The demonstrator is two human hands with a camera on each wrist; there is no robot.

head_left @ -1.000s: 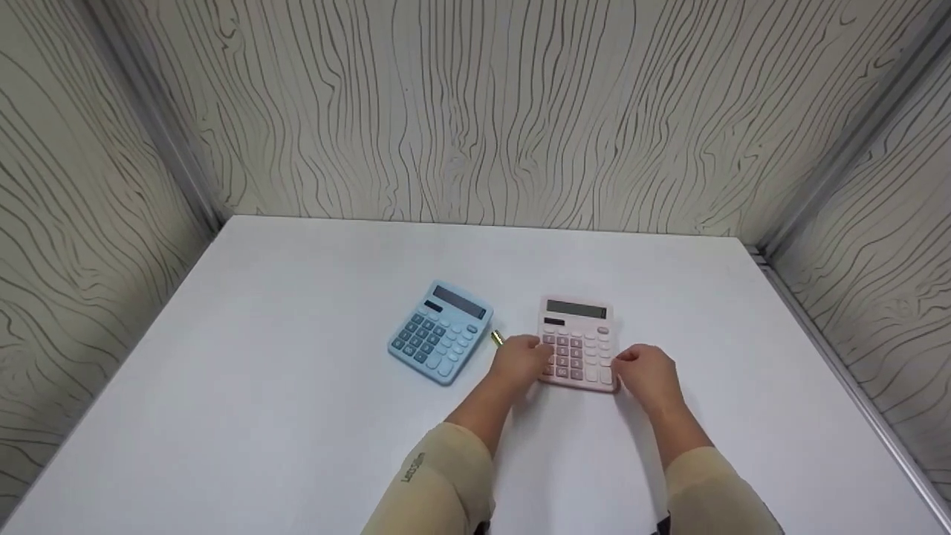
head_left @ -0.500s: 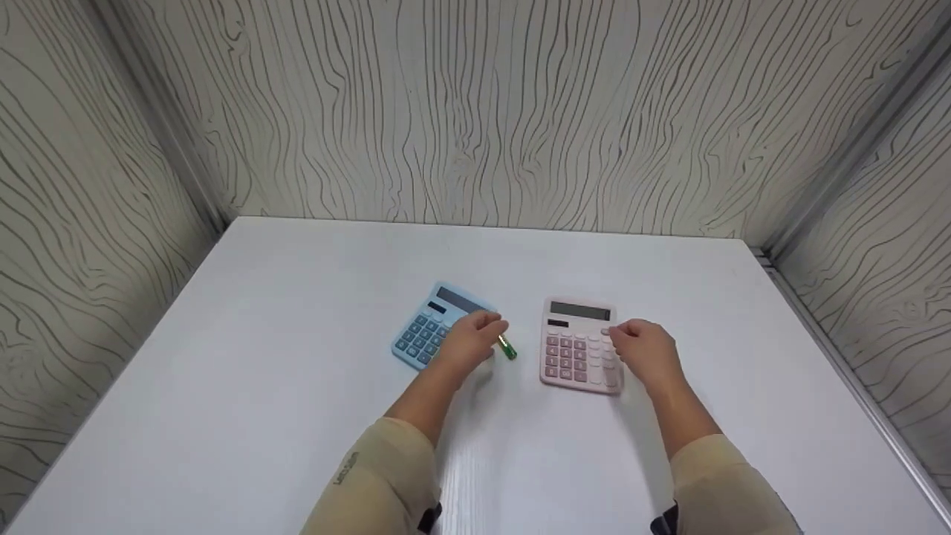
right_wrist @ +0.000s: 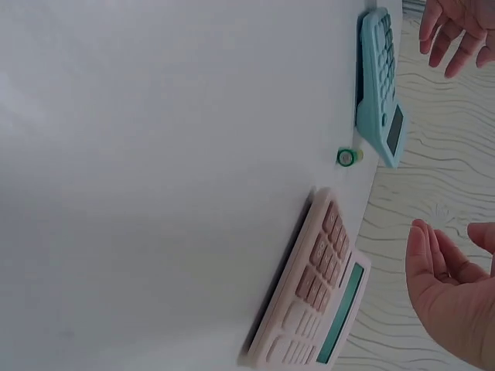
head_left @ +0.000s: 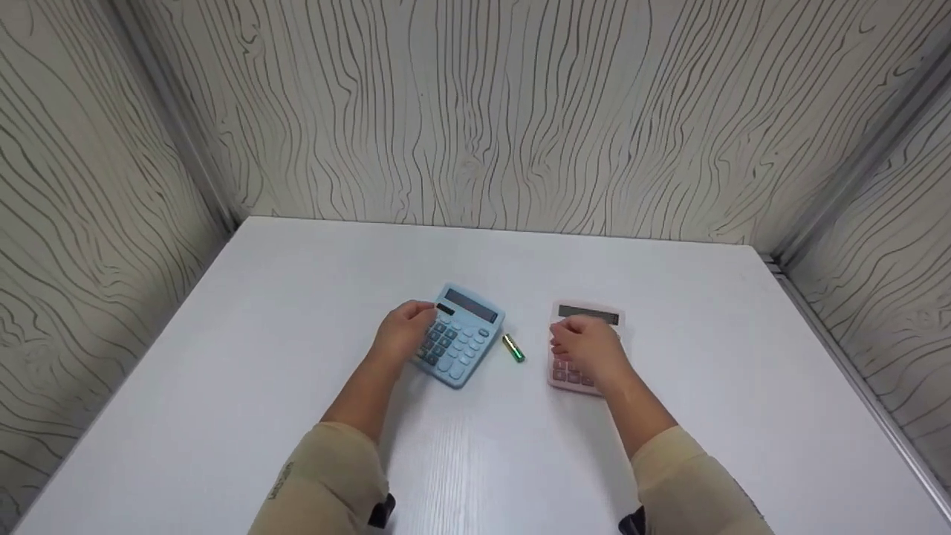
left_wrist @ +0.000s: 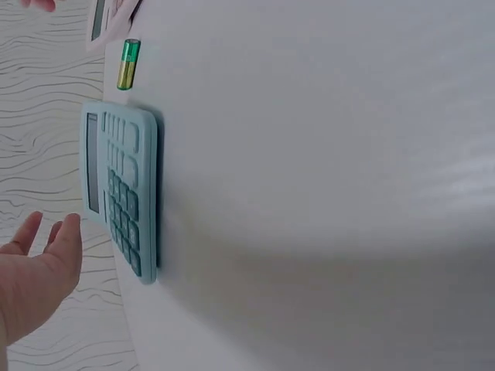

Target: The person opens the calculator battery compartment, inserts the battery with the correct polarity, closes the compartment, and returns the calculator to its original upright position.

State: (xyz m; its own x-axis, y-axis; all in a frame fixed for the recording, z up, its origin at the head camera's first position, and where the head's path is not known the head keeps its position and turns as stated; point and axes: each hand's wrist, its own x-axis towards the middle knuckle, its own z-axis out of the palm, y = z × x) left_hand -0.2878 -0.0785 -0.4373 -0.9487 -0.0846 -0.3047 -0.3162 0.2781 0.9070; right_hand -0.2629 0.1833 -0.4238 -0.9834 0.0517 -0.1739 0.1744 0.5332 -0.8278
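Observation:
A blue calculator (head_left: 462,349) lies slanted on the white table, with my left hand (head_left: 402,331) above its left edge. In the left wrist view that hand (left_wrist: 40,282) has its thumb and fingers apart, holding nothing. Over the pink calculator (head_left: 570,377) hovers my right hand (head_left: 591,346), hiding many of its keys. The right wrist view shows this hand (right_wrist: 452,290) raised off the calculator, fingers relaxed and a gap to the thumb. Between the two calculators lies a green and gold battery (head_left: 513,348), touched by neither hand.
The white table (head_left: 475,461) stretches around the calculators. A wood-grain patterned wall (head_left: 475,111) rises behind it, and similar panels stand at both sides. A metal rail (head_left: 854,386) runs along the table's right edge.
My left hand has moved left from the pink calculator, past the battery, to the blue calculator. My right hand has shifted from the pink calculator's right edge to above its keys.

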